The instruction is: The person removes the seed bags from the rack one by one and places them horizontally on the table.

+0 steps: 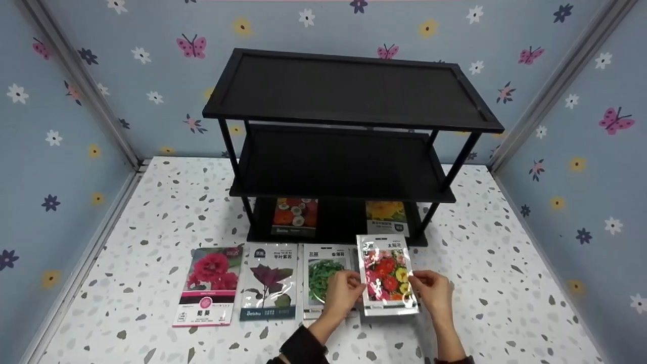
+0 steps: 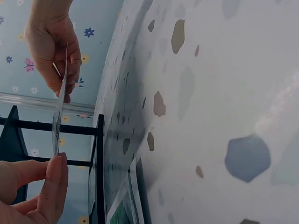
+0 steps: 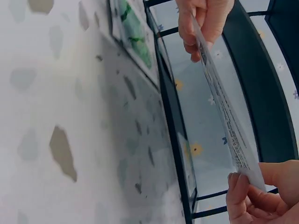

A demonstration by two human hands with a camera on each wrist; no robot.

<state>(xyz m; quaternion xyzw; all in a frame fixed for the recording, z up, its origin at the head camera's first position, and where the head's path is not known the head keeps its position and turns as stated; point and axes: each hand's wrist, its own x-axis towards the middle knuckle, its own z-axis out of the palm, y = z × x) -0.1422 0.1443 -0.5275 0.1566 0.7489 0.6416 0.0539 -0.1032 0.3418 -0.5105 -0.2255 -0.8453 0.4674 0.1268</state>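
Between my two hands a seed packet with red, pink and yellow flowers is held above the table. My left hand pinches its left edge, and my right hand pinches the right edge. In the left wrist view the seed packet shows edge-on, clear of the tabletop. The right wrist view shows printed text on the back of the packet. Partly behind my left hand, a green-leaf seed packet lies on the table.
A black three-tier shelf stands at the back. On its bottom tier lie an orange-and-white flower packet and a yellow flower packet. A purple-leaf packet and a pink flower packet lie on the speckled table at left.
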